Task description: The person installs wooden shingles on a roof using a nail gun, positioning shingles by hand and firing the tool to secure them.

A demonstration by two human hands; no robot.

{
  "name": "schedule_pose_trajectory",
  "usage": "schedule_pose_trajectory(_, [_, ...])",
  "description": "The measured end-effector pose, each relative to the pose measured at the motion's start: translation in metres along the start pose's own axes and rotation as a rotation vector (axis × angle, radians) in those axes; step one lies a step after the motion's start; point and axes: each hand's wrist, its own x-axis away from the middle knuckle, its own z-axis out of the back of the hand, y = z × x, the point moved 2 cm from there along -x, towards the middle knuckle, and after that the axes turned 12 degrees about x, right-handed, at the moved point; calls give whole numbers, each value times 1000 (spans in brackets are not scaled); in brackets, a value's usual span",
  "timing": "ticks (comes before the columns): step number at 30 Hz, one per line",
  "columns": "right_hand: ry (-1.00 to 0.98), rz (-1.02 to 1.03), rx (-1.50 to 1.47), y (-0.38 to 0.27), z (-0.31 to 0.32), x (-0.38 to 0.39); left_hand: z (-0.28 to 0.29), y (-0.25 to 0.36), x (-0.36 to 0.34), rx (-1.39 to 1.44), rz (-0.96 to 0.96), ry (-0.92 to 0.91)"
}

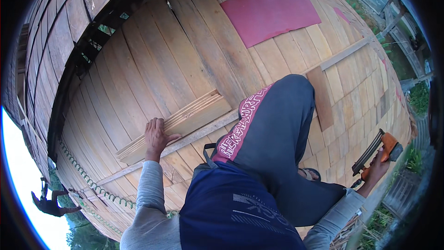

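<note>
My left hand (158,135) rests on a stack of thin wooden shingles (203,116), its fingers bent over the far edge and its thumb spread along the near face. The stack lies slantwise along a narrow wooden batten (194,132) on the sloping, shingled roof (157,78). Off to the right, my right hand (379,163) is closed round the handle of an orange and black nail gun (391,146). The gun's long dark magazine points down and left, apart from the roof boards. Its trigger is hidden by my fingers.
A red-pink sheet (273,13) lies on the boards ahead. A second batten (344,54) and a loose plank (320,97) are beyond my bent knee. A green coiled hose (92,185) runs at left. Another person (53,202) is at the far left, beside a dark gap (76,60).
</note>
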Motion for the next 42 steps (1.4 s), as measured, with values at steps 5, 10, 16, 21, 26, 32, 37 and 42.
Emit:
schedule_pose_trajectory(5, [-7,15,57,-9,-16,5,4,0,-8,114,-81,-2])
schedule_pose_trajectory(10, [0,-3,48,-5,-16,3,9,16,-5,-28,-130,-65])
schedule_pose_trajectory(16, [-5,-68,77,-1,-21,2,11,39,-25,-5,-162,-1])
schedule_pose_trajectory(21, [-34,-108,150,26,-19,-5,29,73,-114,136,-317,275])
schedule_pose_trajectory(26, [84,37,178,7,-27,6,48,147,-307,338,-424,443])
schedule_pose_trajectory(32, [113,2,169,-13,-15,23,16,195,-542,212,-359,262])
schedule_pose_trajectory(37, [141,-85,180,-4,0,33,-42,192,-631,214,-241,206])
schedule_pose_trajectory(42, [188,-43,137,-22,13,51,-53,213,-677,436,-44,184])
